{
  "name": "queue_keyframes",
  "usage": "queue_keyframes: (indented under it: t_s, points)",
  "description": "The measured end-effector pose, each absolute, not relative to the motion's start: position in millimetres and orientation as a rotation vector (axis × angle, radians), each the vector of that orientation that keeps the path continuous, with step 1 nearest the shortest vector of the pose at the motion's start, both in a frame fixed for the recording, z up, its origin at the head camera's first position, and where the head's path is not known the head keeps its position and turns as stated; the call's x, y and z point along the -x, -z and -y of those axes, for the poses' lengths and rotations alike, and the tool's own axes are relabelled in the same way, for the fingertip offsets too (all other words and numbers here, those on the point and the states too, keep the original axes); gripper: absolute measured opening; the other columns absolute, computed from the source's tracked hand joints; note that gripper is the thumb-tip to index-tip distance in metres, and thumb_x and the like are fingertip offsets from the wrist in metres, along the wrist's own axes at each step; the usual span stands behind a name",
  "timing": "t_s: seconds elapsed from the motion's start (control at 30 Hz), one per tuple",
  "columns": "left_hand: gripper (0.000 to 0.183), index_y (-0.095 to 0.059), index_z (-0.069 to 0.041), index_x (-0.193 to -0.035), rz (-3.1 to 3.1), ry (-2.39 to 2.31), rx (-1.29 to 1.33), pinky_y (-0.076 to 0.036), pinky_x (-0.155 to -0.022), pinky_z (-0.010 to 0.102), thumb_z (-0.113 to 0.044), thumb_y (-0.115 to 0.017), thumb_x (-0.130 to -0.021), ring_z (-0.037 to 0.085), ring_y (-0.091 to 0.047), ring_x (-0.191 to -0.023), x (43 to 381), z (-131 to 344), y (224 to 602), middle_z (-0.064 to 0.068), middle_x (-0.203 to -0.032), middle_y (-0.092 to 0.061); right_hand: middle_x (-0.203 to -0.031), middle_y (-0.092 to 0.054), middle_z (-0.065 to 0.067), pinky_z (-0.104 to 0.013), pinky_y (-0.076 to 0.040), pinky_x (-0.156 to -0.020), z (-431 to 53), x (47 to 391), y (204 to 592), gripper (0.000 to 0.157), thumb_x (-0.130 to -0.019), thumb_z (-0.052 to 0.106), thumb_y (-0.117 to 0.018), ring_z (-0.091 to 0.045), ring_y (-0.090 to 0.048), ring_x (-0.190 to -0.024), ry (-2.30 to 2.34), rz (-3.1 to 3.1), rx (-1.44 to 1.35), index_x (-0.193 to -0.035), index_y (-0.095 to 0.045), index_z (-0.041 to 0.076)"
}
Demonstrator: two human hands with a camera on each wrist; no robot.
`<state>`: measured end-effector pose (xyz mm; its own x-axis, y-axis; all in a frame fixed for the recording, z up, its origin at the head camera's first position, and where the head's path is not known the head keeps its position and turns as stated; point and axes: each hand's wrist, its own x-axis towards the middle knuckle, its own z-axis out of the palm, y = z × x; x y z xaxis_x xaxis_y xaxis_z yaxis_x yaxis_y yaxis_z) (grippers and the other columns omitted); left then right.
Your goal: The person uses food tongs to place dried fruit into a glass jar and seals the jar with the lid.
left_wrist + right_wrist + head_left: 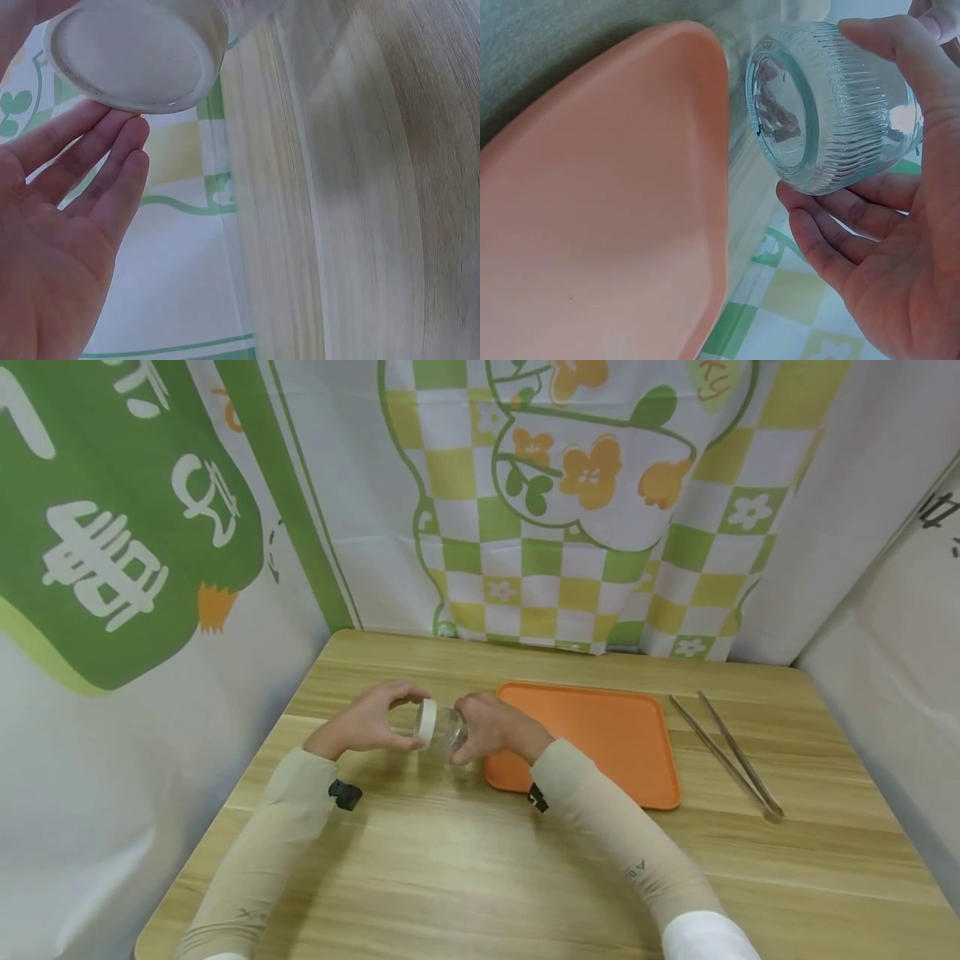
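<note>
A clear glass jar [448,735] is held on its side above the table, its base toward the right and its white lid [427,722] toward the left. My left hand [366,720] grips the lid by its rim, thumb and fingers on opposite sides. The lid's flat round face [135,60] fills the top of the left wrist view. Around the jar's body curls my right hand [491,727]. In the right wrist view the ribbed glass jar [844,105] shows its round base, with a reddish-brown patch visible through it.
An orange tray [600,735] lies flat just right of the jar, partly under my right wrist. Farther right, long metal tongs [718,751] rest spread on the wooden table [450,877]. A patterned curtain [540,560] hangs along the table's far edge.
</note>
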<state>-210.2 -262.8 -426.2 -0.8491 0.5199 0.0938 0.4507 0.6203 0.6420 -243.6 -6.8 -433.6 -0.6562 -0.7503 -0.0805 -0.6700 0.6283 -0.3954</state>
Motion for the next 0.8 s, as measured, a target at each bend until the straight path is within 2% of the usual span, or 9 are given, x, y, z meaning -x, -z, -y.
queue_keyframes:
  t_s: [0.43,0.8]
  points:
    - [0.07,-0.061,-0.006,-0.142,-2.705,-1.098,-0.851,-0.044,-0.12,0.054,-0.028,-0.091,-0.082,0.035,-0.057,-0.137,210.0,254.6,433.1,0.012,-0.142,-0.063,-0.099,-0.068,-0.001,-0.024,-0.054,-0.07,9.5,241.6,430.7,0.05,-0.08,0.038,-0.088,-0.013,-0.063,-0.083,0.434,-2.63,1.171,-0.111,-0.066,0.007]
    - [0.069,-0.063,-0.005,-0.141,-2.701,-1.108,-0.857,-0.046,-0.119,0.053,-0.027,-0.091,-0.081,0.035,-0.059,-0.134,213.6,249.4,434.4,0.011,-0.138,-0.064,-0.1,-0.069,-0.002,-0.024,-0.054,-0.071,9.2,241.7,428.2,0.054,-0.08,0.04,-0.089,-0.013,-0.063,-0.085,0.415,-2.627,1.174,-0.114,-0.065,0.006]
